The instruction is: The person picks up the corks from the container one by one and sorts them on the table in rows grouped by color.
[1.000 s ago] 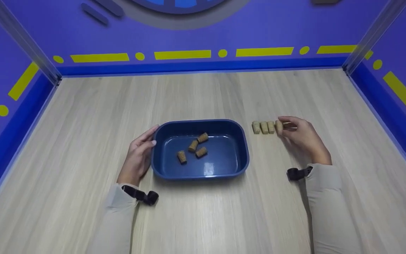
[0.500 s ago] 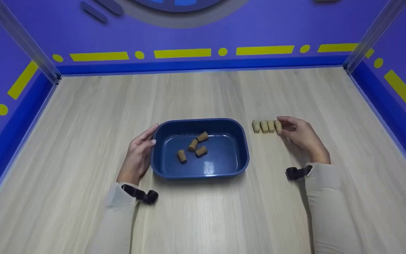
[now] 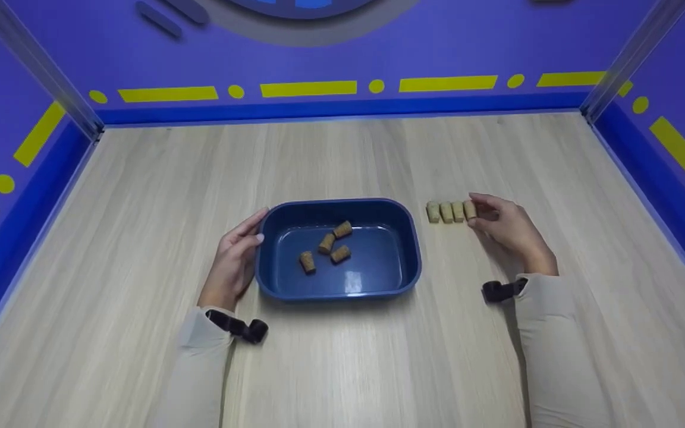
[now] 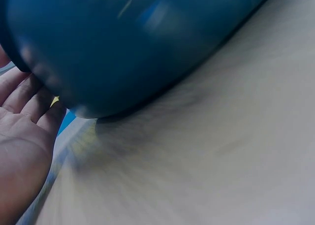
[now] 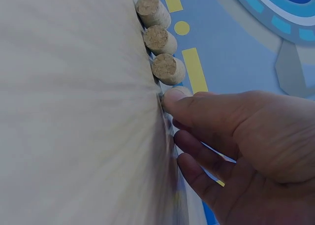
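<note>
My left hand point(image 3: 232, 258) holds the left end of a dark blue plastic tub point(image 3: 378, 296), thumb at the rim and fingers along the outer wall point(image 4: 123, 62). Several brown corks point(image 3: 341, 254) lie loose on its floor. Right of the tub, paler corks point(image 3: 446, 212) lie side by side in a short row, their round ends point(image 5: 156, 40) facing the right wrist camera. At the row's right end, my right hand point(image 3: 512, 232) pinches the last cork point(image 3: 470, 210) between thumb and fingers. The thumb point(image 5: 197, 109) hides most of that cork in the right wrist view.
The light wood tabletop point(image 3: 342, 368) is enclosed by a purple back wall point(image 3: 330, 65) and side walls with yellow markings. Black wrist cameras point(image 3: 253, 331) are strapped over both beige sleeves point(image 3: 556, 356).
The cork in my right hand has shifted slightly left and straightened, closing up to the row beside it. My left hand and the tub stay where they were.
</note>
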Demonstrator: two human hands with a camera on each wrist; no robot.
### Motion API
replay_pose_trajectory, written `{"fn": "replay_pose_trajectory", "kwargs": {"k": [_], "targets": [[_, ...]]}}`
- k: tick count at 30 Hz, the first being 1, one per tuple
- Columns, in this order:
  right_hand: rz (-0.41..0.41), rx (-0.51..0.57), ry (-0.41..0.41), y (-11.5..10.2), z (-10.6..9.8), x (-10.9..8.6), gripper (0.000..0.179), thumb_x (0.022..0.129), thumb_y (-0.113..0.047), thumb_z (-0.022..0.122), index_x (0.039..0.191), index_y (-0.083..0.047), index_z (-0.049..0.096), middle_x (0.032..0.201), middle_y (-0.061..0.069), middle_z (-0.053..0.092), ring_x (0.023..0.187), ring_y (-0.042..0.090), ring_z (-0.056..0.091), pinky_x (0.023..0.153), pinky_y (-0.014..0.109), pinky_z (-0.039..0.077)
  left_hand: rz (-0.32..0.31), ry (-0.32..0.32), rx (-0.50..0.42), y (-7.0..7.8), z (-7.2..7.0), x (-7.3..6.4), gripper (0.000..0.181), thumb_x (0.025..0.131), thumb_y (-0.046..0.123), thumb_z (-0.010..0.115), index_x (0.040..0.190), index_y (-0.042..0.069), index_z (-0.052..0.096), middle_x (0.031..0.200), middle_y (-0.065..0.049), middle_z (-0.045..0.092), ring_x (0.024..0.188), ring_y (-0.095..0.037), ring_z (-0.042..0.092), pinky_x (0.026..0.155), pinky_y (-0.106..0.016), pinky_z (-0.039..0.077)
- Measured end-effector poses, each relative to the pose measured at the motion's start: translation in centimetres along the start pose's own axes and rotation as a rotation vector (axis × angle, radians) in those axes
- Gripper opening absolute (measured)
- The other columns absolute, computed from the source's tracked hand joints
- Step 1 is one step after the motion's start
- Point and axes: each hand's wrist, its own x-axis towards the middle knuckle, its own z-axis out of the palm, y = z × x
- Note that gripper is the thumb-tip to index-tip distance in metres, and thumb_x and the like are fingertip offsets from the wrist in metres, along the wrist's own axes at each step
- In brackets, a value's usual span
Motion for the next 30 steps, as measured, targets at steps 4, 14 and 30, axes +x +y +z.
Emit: {"fn": "replay_pose_trajectory", "kwargs": {"k": [4,14,30], "targets": [[0.016,-0.001,-0.013,-0.2,0.0,0.0,0.057,0.092,-0.009,0.062,0.145,-0.002,0.04,0.138,0.024,0.05,0.125,0.04,0.051,0.101,0.049,0.043,-0.001,0.006,0.006,0.1,0.0,0.0,0.052,0.088,-0.011,0.043,0.14,-0.012,0.038,0.141,-0.01,0.052,0.125,-0.006,0.051,0.103,-0.02,0.042],[0.043,0.009,-0.024,-0.9,-0.6,-0.2,0.059,0.092,-0.009,0.061,0.146,-0.005,0.039,0.14,0.025,0.048,0.126,0.041,0.049,0.097,0.05,0.046,-0.018,-0.005,-0.005,0.1,0.0,0.0,0.053,0.088,-0.011,0.043,0.141,-0.011,0.036,0.14,-0.008,0.053,0.124,-0.007,0.052,0.101,-0.021,0.044],[-0.067,-0.001,0.041,-3.5,-2.0,0.3,0.048,0.093,-0.008,0.06,0.139,-0.001,0.049,0.141,0.022,0.048,0.126,0.042,0.048,0.104,0.052,0.042,-0.005,-0.008,-0.019,0.0,0.0,0.0,0.053,0.088,-0.012,0.043,0.14,-0.013,0.037,0.136,-0.008,0.056,0.124,-0.008,0.053,0.102,-0.021,0.044]]}}
